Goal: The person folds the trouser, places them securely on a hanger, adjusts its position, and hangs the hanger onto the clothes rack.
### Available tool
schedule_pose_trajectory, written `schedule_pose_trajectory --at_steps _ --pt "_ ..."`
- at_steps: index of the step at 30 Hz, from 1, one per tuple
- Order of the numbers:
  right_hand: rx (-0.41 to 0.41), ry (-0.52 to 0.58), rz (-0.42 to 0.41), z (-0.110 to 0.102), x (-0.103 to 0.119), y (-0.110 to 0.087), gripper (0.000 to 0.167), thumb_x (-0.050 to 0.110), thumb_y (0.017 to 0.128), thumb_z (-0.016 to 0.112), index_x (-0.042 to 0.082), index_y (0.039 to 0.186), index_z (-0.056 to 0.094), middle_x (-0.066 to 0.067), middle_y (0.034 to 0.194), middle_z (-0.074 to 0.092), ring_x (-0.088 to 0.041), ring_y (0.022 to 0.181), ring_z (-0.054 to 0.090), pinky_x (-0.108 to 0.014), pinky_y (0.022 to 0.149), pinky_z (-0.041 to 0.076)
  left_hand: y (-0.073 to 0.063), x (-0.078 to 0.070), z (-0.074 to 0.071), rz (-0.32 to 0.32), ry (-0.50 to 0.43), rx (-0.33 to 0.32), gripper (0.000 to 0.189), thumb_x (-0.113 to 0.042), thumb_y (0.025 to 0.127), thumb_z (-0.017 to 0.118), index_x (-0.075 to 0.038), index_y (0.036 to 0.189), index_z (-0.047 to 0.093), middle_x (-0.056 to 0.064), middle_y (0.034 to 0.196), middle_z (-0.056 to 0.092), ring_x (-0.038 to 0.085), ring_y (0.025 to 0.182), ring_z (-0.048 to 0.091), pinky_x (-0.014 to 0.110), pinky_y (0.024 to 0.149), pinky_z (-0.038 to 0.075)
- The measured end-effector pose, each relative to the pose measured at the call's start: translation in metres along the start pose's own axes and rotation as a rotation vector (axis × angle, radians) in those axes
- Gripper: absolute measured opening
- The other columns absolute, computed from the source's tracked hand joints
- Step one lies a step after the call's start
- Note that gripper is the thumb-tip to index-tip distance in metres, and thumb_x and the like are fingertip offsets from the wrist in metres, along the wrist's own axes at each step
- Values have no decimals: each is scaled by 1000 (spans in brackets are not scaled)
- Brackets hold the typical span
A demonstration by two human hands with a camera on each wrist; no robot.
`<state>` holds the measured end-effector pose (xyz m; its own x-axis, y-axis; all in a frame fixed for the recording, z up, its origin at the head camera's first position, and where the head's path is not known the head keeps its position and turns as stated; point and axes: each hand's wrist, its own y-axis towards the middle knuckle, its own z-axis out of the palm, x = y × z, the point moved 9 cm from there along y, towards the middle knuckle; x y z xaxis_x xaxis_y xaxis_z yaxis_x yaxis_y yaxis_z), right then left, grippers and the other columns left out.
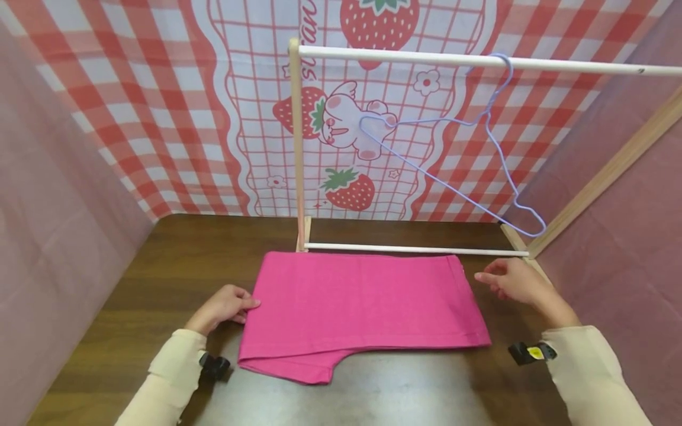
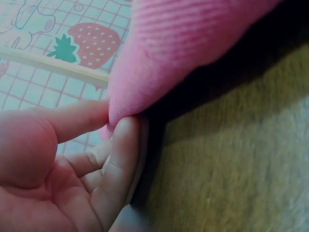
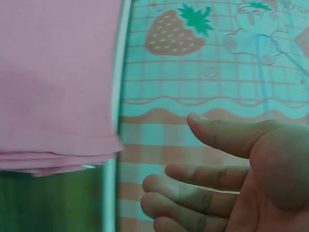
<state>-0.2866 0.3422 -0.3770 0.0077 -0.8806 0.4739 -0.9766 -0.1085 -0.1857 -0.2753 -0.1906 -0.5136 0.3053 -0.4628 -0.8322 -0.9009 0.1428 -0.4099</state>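
A pair of pink shorts [image 1: 362, 302], folded in half lengthwise, lies flat on the wooden table, with the crotch point sticking out at the front left. My left hand [image 1: 226, 305] pinches the left edge between thumb and fingers. In the left wrist view, that hand [image 2: 63, 169] grips a thick, ribbed-looking pink edge. Off the far right corner, my right hand [image 1: 514, 281] is apart from the cloth, fingers loosely bent around nothing. The right wrist view shows that hand [image 3: 217, 174] beside the stacked hem layers of the shorts [image 3: 58, 87].
Behind the shorts stands a wooden rack with a white top rail [image 1: 394, 56] and a low white bar [image 1: 415, 249]. A lavender wire hanger [image 1: 453, 189] hangs from the top rail. Strawberry-print cloth [image 1: 181, 118] covers the back; pink cloth [image 1: 48, 207] hangs at both sides.
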Motion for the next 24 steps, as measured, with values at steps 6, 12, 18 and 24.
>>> schedule_pose_trajectory --at_steps 6,12,18,24 --pt "-99 -65 -53 -36 23 -1 42 36 94 64 -5 103 63 2 68 61 -9 60 56 -24 52 42 1 0 -1 -3 16 -12 18 -11 93 64 3 82 63 0 70 54 8 58 57 25 58 56" --pt "-195 -126 -107 -65 44 -4 38 34 94 63 -3 103 65 1 68 66 -7 60 58 -26 53 42 1 -2 1 13 58 -19 18 -10 92 65 3 79 63 -1 66 54 8 55 56 25 56 55" --pt "-303 -161 -162 -93 63 -6 38 34 93 65 -3 101 67 -2 67 66 -4 57 53 -26 55 40 2 -3 2 32 49 -22 17 -8 91 65 3 78 62 -1 65 55 7 54 57 25 55 55" --pt "-376 -180 -190 -118 86 -2 36 33 93 66 -2 100 68 -5 69 67 -3 57 51 -25 54 39 -2 -5 1 26 46 -32 16 -8 91 65 5 81 62 0 66 57 8 54 58 26 55 55"
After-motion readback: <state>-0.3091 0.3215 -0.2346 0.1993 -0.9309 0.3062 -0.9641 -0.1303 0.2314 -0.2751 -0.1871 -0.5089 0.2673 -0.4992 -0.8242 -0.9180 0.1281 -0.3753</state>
